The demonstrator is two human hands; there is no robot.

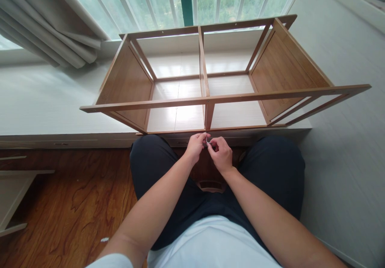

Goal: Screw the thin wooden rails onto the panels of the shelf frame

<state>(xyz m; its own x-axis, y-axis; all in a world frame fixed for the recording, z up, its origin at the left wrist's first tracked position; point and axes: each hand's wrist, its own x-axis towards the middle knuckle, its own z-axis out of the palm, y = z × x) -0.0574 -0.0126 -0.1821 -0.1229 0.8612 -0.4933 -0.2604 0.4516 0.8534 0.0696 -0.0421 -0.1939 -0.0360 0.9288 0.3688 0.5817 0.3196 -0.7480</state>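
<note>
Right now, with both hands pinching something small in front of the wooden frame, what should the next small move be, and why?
Probably bring the small white piece up to the frame's centre upright. The left hand and right hand meet on it just below that post's lower end, so it is the nearest part of the wooden frame. What the piece is cannot be told.

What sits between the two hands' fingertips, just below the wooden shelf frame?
In the head view, a tiny white object is pinched between left hand and right hand; its kind is unclear.
</note>
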